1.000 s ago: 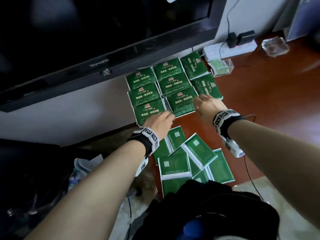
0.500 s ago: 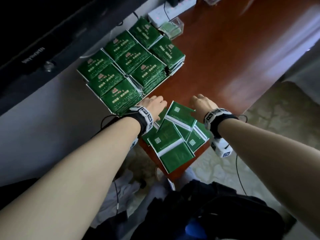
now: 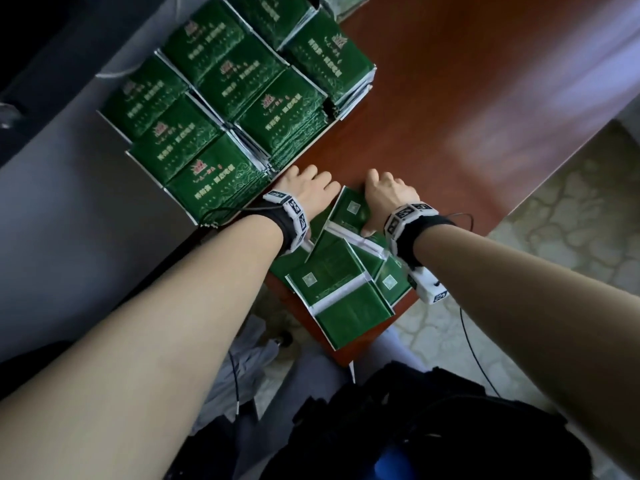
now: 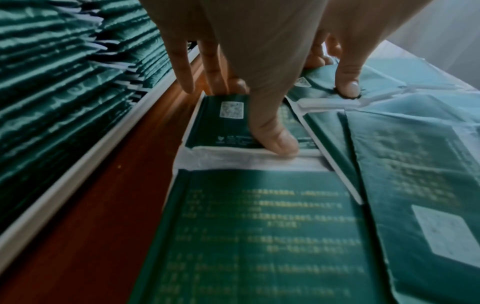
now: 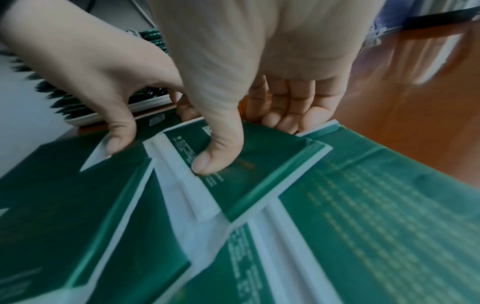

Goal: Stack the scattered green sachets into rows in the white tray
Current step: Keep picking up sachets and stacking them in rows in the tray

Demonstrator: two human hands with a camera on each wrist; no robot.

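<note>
Both hands were placed on a loose pile (image 3: pixel 341 292) of green sachets at the near corner of the desk (image 3: pixel 450 98). In the head view only the backs of the left hand (image 3: pixel 304 192) and right hand (image 3: pixel 388 199) were seen; the tray (image 3: pixel 322 136), packed with upright rows (image 3: pixel 225 109) of sachets, lay just beyond them. The left wrist view showed what was hidden from above: the left thumb (image 4: pixel 275 142) was pressed on the white seam of a sachet (image 4: pixel 228 121) while the fingers (image 4: pixel 215 80) were curled over its far edge, gripping it. The right wrist view showed the right thumb (image 5: pixel 215 154) set on another sachet (image 5: pixel 246 164) with the fingers (image 5: pixel 285 107) curled behind its far edge, holding it. The sachets were flat, glossy, rectangular foil packs with white sealed borders, fine pale print and a small square code. The tray's rim was thin and white; the desk was polished reddish-brown wood.
</note>
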